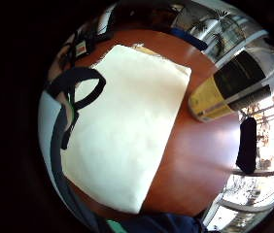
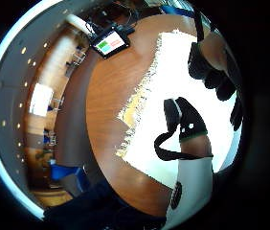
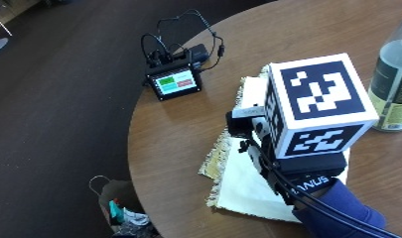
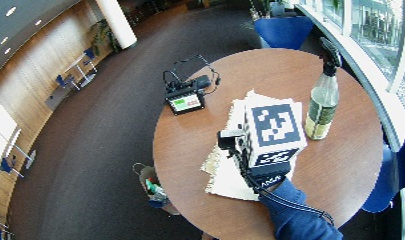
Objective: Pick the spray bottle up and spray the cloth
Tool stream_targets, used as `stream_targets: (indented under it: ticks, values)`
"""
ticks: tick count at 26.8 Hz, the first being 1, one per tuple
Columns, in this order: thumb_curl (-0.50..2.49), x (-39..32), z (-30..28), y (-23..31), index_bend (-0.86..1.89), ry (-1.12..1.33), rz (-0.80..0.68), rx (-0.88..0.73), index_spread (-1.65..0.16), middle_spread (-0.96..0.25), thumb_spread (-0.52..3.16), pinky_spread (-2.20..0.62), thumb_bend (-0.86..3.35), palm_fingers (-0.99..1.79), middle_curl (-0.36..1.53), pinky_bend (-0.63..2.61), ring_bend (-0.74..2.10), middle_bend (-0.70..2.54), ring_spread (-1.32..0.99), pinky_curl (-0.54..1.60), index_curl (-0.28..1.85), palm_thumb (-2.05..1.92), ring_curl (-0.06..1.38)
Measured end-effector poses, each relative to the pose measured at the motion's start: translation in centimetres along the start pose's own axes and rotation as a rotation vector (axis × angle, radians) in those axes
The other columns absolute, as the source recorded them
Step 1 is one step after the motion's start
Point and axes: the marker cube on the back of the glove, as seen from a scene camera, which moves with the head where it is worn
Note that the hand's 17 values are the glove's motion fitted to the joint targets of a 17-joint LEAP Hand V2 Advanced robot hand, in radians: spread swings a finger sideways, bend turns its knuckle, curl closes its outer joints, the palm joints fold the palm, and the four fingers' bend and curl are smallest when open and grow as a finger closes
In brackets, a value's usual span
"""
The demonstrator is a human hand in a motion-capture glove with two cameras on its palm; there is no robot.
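While my right hand (image 3: 300,173) hangs over the cloth (image 3: 243,191), its fingers (image 2: 216,79) relaxed and holding nothing, the holdings stand as follows.

Item, right hand: black glove, above the cloth's middle, palm down; nothing between fingers and thumb (image 2: 185,120) in either palm view.

Item, cloth: pale, rectangular, fringed along its left edge, lying flat on the round wooden table (image 3: 187,134). It fills most of what my palm looks down on.

Item, spray bottle (image 4: 324,100): clear, with a yellow and dark label and a black trigger head, standing upright on the table to the right of the cloth, apart from it and from my hand. The little-finger palm view shows it (image 1: 231,87) just beyond the cloth's right edge, wood between them.

Item, small screen unit (image 3: 175,82) with cables: far left of the cloth, out of the path.

Risks, as I judge them. The bottle is tall and narrow, so a sideways reach that meets its shoulder rather than its body could tip it; it stands nearer the table's right rim than I would like. Closing round the label low down would leave the trigger beyond a finger's reach, and the spray step would stall. Sweeping low across the cloth could drag its edge and rumple the target. The nozzle's facing I cannot read, so a lift without checking may send the spray away from the cloth.
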Motion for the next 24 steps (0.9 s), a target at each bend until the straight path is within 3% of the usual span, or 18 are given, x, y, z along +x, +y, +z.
stream_targets:
  ticks: [10,24]
  values:
    - [0.20,-0.06,-0.22,-0.05,0.15,-0.002,-0.006,0.001,-0.25,-0.13,0.74,-0.26,0.38,1.23,0.25,0.78,0.59,0.42,-0.22,0.32,0.19,0.72,0.29]
    - [0.27,-0.89,0.24,0.24,0.14,0.004,-0.048,-0.005,-0.28,-0.15,0.95,-0.30,0.28,1.19,0.35,0.74,0.58,0.42,-0.25,0.39,0.27,0.78,0.37]
